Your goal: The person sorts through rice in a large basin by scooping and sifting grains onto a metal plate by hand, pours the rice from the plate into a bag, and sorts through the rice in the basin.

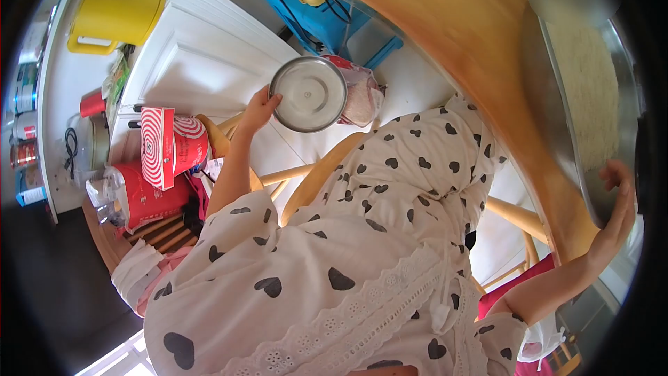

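Note:
My left hand (259,110) holds a shallow round stainless steel plate (307,94) by its edge, thumb on top. The plate is held out over the floor to the left of my legs. At the right, my right hand (618,191) is at the near end of a long metal tray (567,108) on the wooden table. Its fingers are loosely bent and apart, with nothing visible in them. Whether they touch the tray's rim I cannot tell. A layer of pale, flour-like powder (584,90) lies in the tray. A blurred patch hides the tray's far end.
The curved wooden table (459,0) edges my right side. Beyond the plate are a plastic bag (362,101) and a blue plastic stool (313,17) with a black cable. At left, a red-and-white bucket (174,146) sits by a chair; a yellow jug (115,17) stands on a shelf.

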Demonstrator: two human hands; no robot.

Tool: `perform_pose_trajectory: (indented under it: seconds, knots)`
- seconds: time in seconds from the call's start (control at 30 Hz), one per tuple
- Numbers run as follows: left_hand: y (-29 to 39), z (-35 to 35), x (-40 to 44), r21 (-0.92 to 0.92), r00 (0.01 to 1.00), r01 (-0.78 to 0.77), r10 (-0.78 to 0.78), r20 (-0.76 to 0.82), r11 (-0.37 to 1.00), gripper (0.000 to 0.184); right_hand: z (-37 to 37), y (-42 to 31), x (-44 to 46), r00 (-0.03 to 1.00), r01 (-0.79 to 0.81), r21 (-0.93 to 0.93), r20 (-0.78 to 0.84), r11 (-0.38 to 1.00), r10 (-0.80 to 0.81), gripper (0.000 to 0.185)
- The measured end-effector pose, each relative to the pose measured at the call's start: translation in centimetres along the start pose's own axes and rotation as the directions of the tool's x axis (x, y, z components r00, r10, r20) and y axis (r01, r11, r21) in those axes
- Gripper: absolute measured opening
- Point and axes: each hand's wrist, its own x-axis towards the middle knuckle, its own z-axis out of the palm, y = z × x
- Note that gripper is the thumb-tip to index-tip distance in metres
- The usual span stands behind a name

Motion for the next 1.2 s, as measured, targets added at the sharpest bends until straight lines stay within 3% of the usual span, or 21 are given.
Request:
perform_pose_trajectory:
  seconds: [0.07, 0.17, 0.23, 0.3, 0.37, 0.4, 0.43, 0.57, 0.63, 0.7, 0.77, 0.8, 0.83, 0.9, 0.93, 1.07, 1.2]
  knots:
    - [2.7, -1.3, -0.5, -0.016, 0.998, -0.042, 0.042, -0.041, 0.999, 0.023, 0.1, 0.1, 0.0, 1.000, -0.009, 0.005, 0.000, 1.000, 0.009, 0.043]
    - [7.7, -2.6, -1.0, -0.030, 0.994, 0.013, -0.016, -0.112, 0.999, 0.023, 0.5, -0.1, 0.2, 0.999, -0.046, 0.072, 0.005, 0.996, 0.046, 0.042]
    - [13.4, -3.0, -2.0, -0.152, 0.986, 0.084, -0.104, -0.128, 0.985, 0.024, 0.4, -0.6, 0.1, 0.996, -0.083, 0.132, -0.019, 0.988, 0.087, 0.039]
    - [14.8, -4.1, -1.3, -0.205, 0.997, -0.065, 0.054, -0.054, 0.977, 0.028, 1.0, -2.2, 0.0, 0.990, -0.117, 0.190, -0.052, 0.975, 0.129, 0.036]
    - [21.7, -3.7, -2.3, -0.273, 0.996, -0.033, 0.009, -0.090, 0.961, 0.041, 1.0, -4.0, 0.5, 0.992, -0.031, 0.137, -0.114, 0.990, 0.047, 0.030]
    - [24.0, -3.5, -2.3, -0.308, 0.982, -0.036, -0.023, -0.188, 0.951, 0.048, 0.7, -4.3, 0.7, 0.995, -0.013, 0.070, -0.100, 0.997, 0.020, 0.029]
    - [27.7, -2.8, -2.5, -0.423, 0.982, -0.056, -0.027, -0.188, 0.904, 0.054, 0.4, -4.3, 0.9, 0.997, 0.008, 0.010, -0.077, 1.000, -0.008, 0.028]
    - [36.0, -1.4, 0.4, -0.591, 0.979, -0.201, 0.155, -0.129, 0.781, 0.051, -0.1, -3.9, 1.0, 0.997, 0.067, -0.045, -0.034, 0.997, -0.068, 0.026]
    - [40.6, 1.3, 1.8, -0.661, 0.957, -0.281, 0.155, -0.244, 0.695, 0.046, -0.4, -4.0, 1.0, 0.998, 0.055, -0.034, 0.005, 0.998, -0.055, 0.025]
    - [43.9, 3.1, 4.9, -0.641, 0.922, -0.375, 0.344, -0.179, 0.670, 0.041, -0.7, -3.9, 1.1, 0.998, 0.049, -0.045, 0.042, 0.998, -0.047, 0.023]
    - [48.3, 6.5, 6.9, -0.717, 0.929, -0.332, 0.346, -0.134, 0.613, 0.037, -1.0, -4.1, 1.1, 0.995, 0.029, -0.066, 0.093, 0.997, -0.023, 0.022]
    - [49.8, 8.4, 8.1, -0.712, 0.898, -0.363, 0.429, -0.095, 0.601, 0.036, -1.1, -4.1, 1.1, 0.995, 0.036, -0.069, 0.099, 0.997, -0.029, 0.022]
    - [51.0, 9.9, 9.6, -0.709, 0.860, -0.390, 0.507, -0.054, 0.587, 0.034, -1.1, -4.0, 1.1, 0.994, 0.041, -0.071, 0.108, 0.997, -0.033, 0.021]
    - [50.8, 11.5, 16.2, -0.724, 0.706, -0.355, 0.677, 0.208, 0.592, 0.030, -1.4, -4.3, 1.1, 0.990, 0.032, -0.079, 0.139, 0.996, -0.020, 0.019]
    - [52.4, 14.3, 13.5, -0.724, 0.649, -0.447, 0.748, 0.142, 0.526, 0.027, -1.6, -4.5, 1.2, 0.987, 0.018, -0.085, 0.161, 0.996, -0.004, 0.018]
    - [51.2, 16.3, 17.1, -0.689, 0.694, -0.432, 0.702, 0.159, 0.582, 0.038, -2.7, -4.7, 1.9, 0.971, -0.094, 0.020, 0.223, 0.995, 0.087, 0.013]
    - [49.1, 17.7, 17.2, -0.714, 0.767, -0.407, 0.638, 0.072, 0.569, 0.039, -4.3, -3.9, 4.0, 0.958, -0.070, -0.126, 0.270, 0.990, 0.102, 0.021]
